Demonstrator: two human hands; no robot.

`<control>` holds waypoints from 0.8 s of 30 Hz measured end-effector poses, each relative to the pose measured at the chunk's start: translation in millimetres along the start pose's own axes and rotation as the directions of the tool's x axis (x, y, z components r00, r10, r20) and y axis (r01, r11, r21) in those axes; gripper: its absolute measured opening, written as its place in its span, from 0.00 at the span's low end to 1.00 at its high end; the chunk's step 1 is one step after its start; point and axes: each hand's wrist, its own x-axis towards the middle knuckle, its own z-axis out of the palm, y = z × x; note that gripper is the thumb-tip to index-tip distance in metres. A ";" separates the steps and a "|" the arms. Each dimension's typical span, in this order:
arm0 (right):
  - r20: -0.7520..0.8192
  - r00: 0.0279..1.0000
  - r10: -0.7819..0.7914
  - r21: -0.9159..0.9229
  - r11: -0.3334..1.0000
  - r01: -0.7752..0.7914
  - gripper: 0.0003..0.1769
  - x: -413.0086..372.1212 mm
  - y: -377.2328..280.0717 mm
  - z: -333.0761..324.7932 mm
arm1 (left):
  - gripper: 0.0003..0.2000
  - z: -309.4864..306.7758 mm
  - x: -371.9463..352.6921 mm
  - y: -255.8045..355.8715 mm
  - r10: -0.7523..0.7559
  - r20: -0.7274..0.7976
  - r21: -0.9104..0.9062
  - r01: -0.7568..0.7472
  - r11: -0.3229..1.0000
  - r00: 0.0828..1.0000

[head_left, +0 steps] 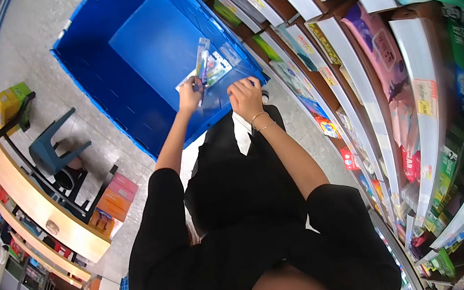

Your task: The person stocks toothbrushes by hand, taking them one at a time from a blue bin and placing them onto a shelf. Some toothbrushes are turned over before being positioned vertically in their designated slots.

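Note:
My left hand (189, 94) holds a few slim clear packets (204, 63) with colourful items inside, over the near corner of a large blue crate (108, 73). My right hand (246, 96), with a thin bracelet at the wrist, is beside it with fingers curled on the edge of a clear plastic bag (229, 66) that lies against the crate's near wall. The crate's floor is otherwise bare. My black sleeves and clothing fill the lower middle of the view.
Shop shelves (371, 89) packed with packaged goods run along the right. On the left stand a dark plastic stool (53, 153), orange and pink boxes (114, 198) on the floor, a yellow-green box (11, 101) and a long wooden counter (30, 199).

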 end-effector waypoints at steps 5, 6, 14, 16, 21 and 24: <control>0.063 0.997 0.049 0.128 0.990 -0.056 0.06 8.1 -9.0 -17.9 | 0.13 -40.1 -32.3 72.5 -0.031 -0.190 -0.244 -0.017 0.970 0.981; 0.050 0.996 0.076 0.218 0.972 -0.085 0.10 10.7 -12.1 -24.3 | 0.13 -45.5 -36.6 85.7 0.006 -0.218 -0.341 -0.082 0.937 0.976; 0.326 0.901 0.286 0.903 0.190 -0.386 0.23 27.6 -64.9 -106.0 | 0.09 -93.4 -90.4 235.6 0.166 -0.192 -0.715 -0.254 0.652 0.967; 0.266 0.929 0.258 0.937 0.156 -0.311 0.22 32.5 -89.9 -153.0 | 0.09 -107.0 -109.1 279.7 0.333 -0.263 -0.628 -0.423 0.653 0.905; -0.232 0.920 0.317 0.822 0.569 0.011 0.30 30.8 -132.0 -244.7 | 0.11 -115.5 -134.2 356.9 0.597 -0.231 -0.687 -0.563 0.459 0.768; -0.491 0.854 0.172 0.445 0.892 0.076 0.39 31.7 -140.8 -304.8 | 0.14 -107.6 -138.3 408.3 0.741 -0.277 -0.726 -0.639 0.256 0.612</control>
